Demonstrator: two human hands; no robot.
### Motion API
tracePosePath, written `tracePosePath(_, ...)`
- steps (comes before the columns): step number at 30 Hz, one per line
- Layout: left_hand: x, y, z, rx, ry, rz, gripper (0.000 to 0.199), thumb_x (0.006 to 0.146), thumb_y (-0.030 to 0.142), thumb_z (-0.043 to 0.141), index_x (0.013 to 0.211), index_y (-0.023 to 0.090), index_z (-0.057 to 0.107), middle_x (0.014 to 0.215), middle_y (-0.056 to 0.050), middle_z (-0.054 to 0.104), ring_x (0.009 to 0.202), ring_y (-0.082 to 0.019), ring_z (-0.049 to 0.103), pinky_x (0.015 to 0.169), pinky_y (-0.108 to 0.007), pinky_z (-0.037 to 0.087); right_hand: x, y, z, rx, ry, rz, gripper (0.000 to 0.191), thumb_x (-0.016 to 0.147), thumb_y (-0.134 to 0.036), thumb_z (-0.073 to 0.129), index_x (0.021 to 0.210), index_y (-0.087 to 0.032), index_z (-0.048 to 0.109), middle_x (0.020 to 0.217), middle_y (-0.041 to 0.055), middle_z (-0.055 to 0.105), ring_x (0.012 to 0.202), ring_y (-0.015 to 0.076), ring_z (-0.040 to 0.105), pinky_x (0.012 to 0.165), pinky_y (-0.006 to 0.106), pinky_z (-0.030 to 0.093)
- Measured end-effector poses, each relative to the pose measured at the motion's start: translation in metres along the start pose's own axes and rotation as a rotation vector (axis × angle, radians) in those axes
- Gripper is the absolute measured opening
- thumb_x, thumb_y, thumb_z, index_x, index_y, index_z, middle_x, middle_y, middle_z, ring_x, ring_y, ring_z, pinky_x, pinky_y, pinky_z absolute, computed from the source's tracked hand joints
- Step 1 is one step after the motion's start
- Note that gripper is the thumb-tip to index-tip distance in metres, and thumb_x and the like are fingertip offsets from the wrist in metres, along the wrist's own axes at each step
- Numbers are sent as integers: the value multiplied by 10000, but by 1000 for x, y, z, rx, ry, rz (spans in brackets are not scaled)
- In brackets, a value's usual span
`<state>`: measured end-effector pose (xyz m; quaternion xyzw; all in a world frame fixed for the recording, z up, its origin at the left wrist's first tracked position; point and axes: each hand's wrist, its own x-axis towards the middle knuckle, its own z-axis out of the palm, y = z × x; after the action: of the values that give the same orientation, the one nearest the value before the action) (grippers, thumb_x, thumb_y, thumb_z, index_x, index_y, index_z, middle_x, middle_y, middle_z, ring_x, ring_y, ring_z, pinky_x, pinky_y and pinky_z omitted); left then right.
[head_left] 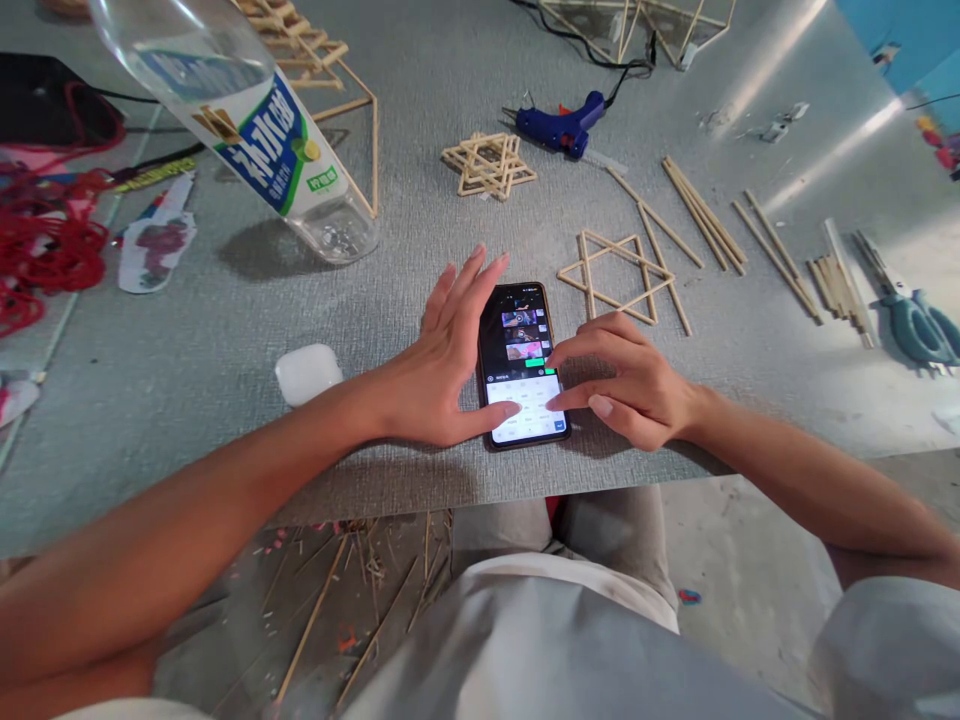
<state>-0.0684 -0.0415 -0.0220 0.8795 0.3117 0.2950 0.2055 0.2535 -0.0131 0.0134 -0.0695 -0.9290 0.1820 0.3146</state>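
A smartphone (525,345) lies face up near the table's front edge, a chat and a keyboard lit on its screen. My left hand (457,360) is at its left side, fingers stretched upward and the thumb over the keyboard. From the right my right hand (630,380) reaches in, its fingers apart and fingertips at the screen's right edge. Neither hand grips anything. Just beyond the phone lies a flat star of thin wooden sticks (587,272). A white earbud case (307,374) sits left of my left wrist.
A clear bottle (247,130) stands at the left, beside red cord (60,240). Farther back are a stacked stick star (490,165) and a blue glue gun (562,125). Loose sticks (703,215) and scissors (916,315) lie at the right. Stick scraps (322,610) litter the floor.
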Motion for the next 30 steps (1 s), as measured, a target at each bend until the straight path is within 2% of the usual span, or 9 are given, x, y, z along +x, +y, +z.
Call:
tracePosePath(4, -1, -3, 3, 9, 20, 7, 1444, 981, 718, 852, 1886, 356, -213, 2015, -245, -25, 1870, -498, -104, 1457, -840, -116, 0, 1, -1, -5, -15, -18, 388, 1189, -308, 488, 1211, -253, 872, 1402, 105, 789, 1226, 289, 685, 1071, 514, 580)
tracePosePath(11, 0, 1, 0, 19, -4, -13, 1436, 984, 731, 843, 1885, 358, -211, 2015, -245, -19, 1866, -511, -106, 1441, -862, -126, 0, 1, 3, -3, -67, -19, 428, 1198, -327, 486, 1215, -233, 904, 1446, 123, 769, 1248, 296, 667, 1117, 516, 549)
tracePosePath(14, 0, 1, 0, 17, -1, -14, 1443, 975, 752, 845, 1888, 364, -202, 2016, -243, -9, 1867, -511, -103, 1435, -870, -134, 0, 1, 5, -22, -82, 9, 437, 1212, -328, 469, 1313, -231, 883, 1489, 131, 755, 1285, 304, 660, 1134, 531, 545)
tracePosePath(17, 0, -2, -1, -2, 2, 4, 1367, 1022, 760, 771, 1889, 363, -208, 2020, -226, -27, 1868, -500, -115, 1438, -873, -119, 1, -1, 7, -61, -97, 53, 446, 1232, -346, 459, 1420, -234, 847, 1565, 151, 724, 1345, 321, 642, 1158, 562, 540)
tracePosePath(22, -1, -7, -8, -62, -56, 32, 1307, 1057, 738, 717, 1872, 414, -252, 2026, -166, -122, 1872, -489, -105, 1466, -841, -84, 1, 0, 4, -42, -66, 21, 393, 1218, -331, 485, 1319, -248, 857, 1584, 124, 732, 1340, 309, 650, 1153, 555, 555)
tracePosePath(27, -1, -2, -6, -24, -33, 7, 1416, 1000, 723, 819, 1880, 378, -236, 2019, -217, -85, 1863, -519, -118, 1446, -874, -85, 0, 2, 1, -43, -38, 14, 361, 1193, -279, 509, 1283, -227, 855, 1553, 128, 752, 1311, 300, 648, 1140, 547, 571)
tracePosePath(30, 0, 2, -2, -3, -18, -16, 1411, 1003, 717, 822, 1883, 366, -223, 2018, -231, -50, 1864, -516, -116, 1441, -877, -104, 0, 1, 3, -59, -23, 48, 380, 1202, -296, 503, 1295, -226, 864, 1534, 130, 755, 1309, 302, 638, 1155, 551, 566)
